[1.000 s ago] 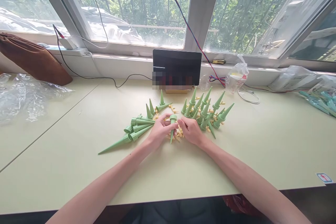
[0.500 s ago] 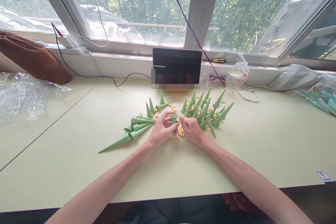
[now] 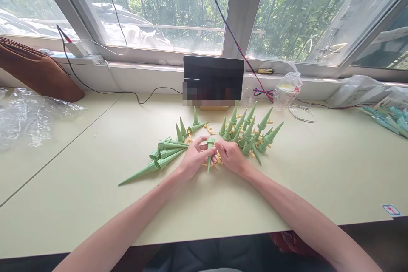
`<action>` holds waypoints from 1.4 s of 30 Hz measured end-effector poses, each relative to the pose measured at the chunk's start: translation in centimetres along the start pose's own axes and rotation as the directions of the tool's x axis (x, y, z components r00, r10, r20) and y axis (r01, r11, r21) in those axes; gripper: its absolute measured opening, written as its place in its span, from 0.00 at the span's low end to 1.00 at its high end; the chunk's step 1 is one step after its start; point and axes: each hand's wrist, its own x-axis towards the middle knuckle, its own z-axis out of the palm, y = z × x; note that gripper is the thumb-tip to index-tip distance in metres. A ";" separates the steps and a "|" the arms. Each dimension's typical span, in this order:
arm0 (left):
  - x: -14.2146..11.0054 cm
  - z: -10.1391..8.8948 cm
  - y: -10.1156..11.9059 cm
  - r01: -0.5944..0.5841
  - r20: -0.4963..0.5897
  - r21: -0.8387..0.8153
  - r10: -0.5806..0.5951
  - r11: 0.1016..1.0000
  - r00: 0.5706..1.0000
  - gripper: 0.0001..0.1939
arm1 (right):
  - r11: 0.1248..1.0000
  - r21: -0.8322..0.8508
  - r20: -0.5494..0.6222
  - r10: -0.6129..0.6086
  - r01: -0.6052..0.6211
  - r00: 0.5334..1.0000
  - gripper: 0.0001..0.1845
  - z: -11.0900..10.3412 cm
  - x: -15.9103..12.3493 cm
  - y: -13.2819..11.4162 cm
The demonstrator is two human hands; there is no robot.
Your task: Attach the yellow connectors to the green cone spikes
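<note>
My left hand point(image 3: 195, 158) is closed around a green plant watering spike point(image 3: 210, 146), its wide collar up and its point down. My right hand point(image 3: 232, 156) is closed beside the spike's collar, fingertips at its right side; what is pinched there is hidden. Beneath and between the hands lies a small heap of yellow valve pieces point(image 3: 218, 160). Several green spikes point(image 3: 172, 153) lie on their sides to the left, with a few standing behind them. On the right stands a cluster of green spikes point(image 3: 247, 129) with yellow pieces sticking out at their bases.
A black tablet point(image 3: 213, 77) on a stand is at the back of the table point(image 3: 204, 216). Behind right are a plastic bag with a cup point(image 3: 287, 89) and a coiled white cable point(image 3: 302, 114). Clear plastic wrap point(image 3: 35, 114) and a brown bag point(image 3: 38, 72) occupy the left.
The spike in my left hand has tilted slightly, so more of its tapered body and point shows. My right hand stays close to its collar. The view has shifted slightly.
</note>
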 end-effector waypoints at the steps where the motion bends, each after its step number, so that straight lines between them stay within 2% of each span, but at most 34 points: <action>1: -0.1 0.1 0.1 -0.010 -0.005 0.022 0.010 1.000 1.000 0.24 | 1.000 -0.018 -0.007 -0.002 0.002 1.000 0.27 0.0 0.0 0.0; 4: -0.2 0.4 0.3 -0.061 -0.025 0.096 0.063 0.994 0.998 0.27 | 0.999 -0.035 -0.016 -0.002 0.001 1.000 0.28 0.0 0.0 0.0; 9: -0.4 0.8 0.6 -0.144 -0.026 0.159 0.150 0.977 0.988 0.27 | 0.999 0.048 0.010 0.019 -0.019 1.000 0.28 -0.3 0.1 -0.4; 17: -0.2 0.4 0.6 -0.045 -0.080 0.051 0.049 0.998 0.996 0.26 | 1.000 0.009 -0.009 0.023 -0.023 1.000 0.25 -0.4 0.2 -0.7; 23: 0.4 -0.2 -0.3 0.024 -0.067 -0.092 -0.030 0.995 0.997 0.26 | 1.000 -0.001 0.018 0.006 -0.006 1.000 0.25 -0.4 0.1 -0.6; 26: 0.4 -0.2 -0.4 0.010 -0.049 -0.084 -0.014 0.996 0.999 0.24 | 1.000 -0.014 0.032 0.016 -0.016 0.999 0.27 -0.3 0.1 -0.5; 31: 0.1 0.2 0.0 -0.060 -0.043 0.068 0.063 0.996 0.997 0.26 | 0.999 0.039 0.050 0.023 -0.025 0.998 0.30 -0.4 0.0 -0.4; 35: -0.1 0.4 0.3 -0.138 -0.035 0.130 0.144 0.982 0.989 0.28 | 0.998 0.067 0.054 0.001 -0.005 0.999 0.32 -0.5 0.1 -0.6; 42: 0.0 0.1 0.1 -0.056 -0.058 0.018 0.057 0.998 0.997 0.25 | 1.000 -0.007 0.028 0.012 -0.012 1.000 0.26 -0.6 0.2 -0.7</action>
